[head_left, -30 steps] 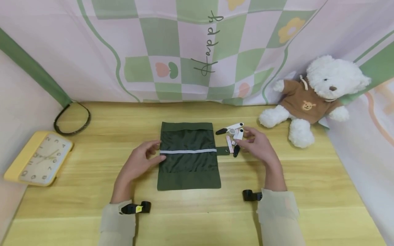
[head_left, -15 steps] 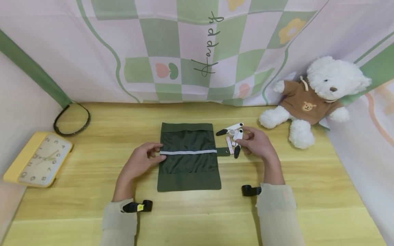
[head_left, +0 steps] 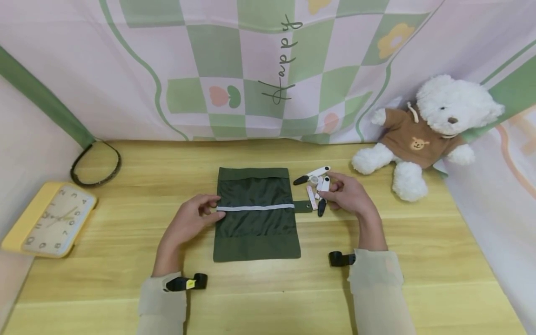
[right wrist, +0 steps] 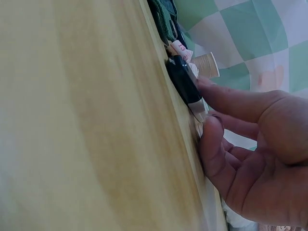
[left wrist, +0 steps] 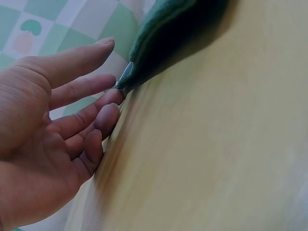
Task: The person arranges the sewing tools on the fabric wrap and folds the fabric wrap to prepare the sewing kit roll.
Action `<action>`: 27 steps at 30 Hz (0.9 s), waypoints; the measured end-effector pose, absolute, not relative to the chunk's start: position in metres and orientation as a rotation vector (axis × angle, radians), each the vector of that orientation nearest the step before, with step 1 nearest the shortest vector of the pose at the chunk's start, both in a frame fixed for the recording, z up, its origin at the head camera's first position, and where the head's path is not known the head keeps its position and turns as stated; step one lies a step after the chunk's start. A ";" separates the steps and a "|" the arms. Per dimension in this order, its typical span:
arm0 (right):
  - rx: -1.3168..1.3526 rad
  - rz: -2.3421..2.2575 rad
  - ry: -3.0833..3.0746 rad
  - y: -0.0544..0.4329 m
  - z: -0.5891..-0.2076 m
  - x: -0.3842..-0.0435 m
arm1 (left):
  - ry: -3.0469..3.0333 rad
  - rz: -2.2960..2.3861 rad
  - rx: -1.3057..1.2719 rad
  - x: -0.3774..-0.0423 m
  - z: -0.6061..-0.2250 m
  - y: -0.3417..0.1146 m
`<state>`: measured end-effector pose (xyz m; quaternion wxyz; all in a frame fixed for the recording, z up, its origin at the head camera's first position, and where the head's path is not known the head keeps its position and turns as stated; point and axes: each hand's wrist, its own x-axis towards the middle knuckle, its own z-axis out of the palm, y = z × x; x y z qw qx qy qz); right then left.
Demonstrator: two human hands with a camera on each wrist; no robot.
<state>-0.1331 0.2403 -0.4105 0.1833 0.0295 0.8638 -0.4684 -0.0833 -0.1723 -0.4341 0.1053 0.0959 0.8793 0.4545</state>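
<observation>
A dark green fabric pouch [head_left: 256, 190] lies flat with a white band across its middle and a snap tab at its right side. My left hand [head_left: 193, 216] is at its left edge, fingers loosely bent; in the left wrist view a fingertip touches the edge and the thumb stands apart. My right hand [head_left: 348, 195] is beside a small pile, thumb and forefinger around the end of a white tool with a black tip [head_left: 322, 206], with no clear grip. In the pile are a second such tool [head_left: 302, 179], a rolled pink-and-white tape measure [right wrist: 181, 50] and a thread spool [right wrist: 207, 64].
A yellow clock [head_left: 50, 218] stands at the left, with a black headband [head_left: 95, 181] behind it. A white teddy bear [head_left: 418, 139] in a brown top sits at the back right. A checked cloth [head_left: 259, 56] hangs behind the wooden table [head_left: 268, 302].
Both hands stay almost in place; the right forearm has drawn slightly to the left over the last second. The pouch and the small pile show no clear change.
</observation>
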 end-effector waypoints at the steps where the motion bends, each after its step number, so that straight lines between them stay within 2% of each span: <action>1: 0.085 -1.317 2.441 0.240 -0.410 -0.133 | 2.590 1.342 0.280 -0.083 -0.434 -0.172; 17: 0.156 -1.317 2.415 0.239 -0.410 -0.127 | 2.584 1.361 0.287 -0.082 -0.434 -0.173; 27: 0.228 -1.736 2.246 0.245 -0.413 -0.120 | 2.629 1.319 0.320 -0.081 -0.435 -0.172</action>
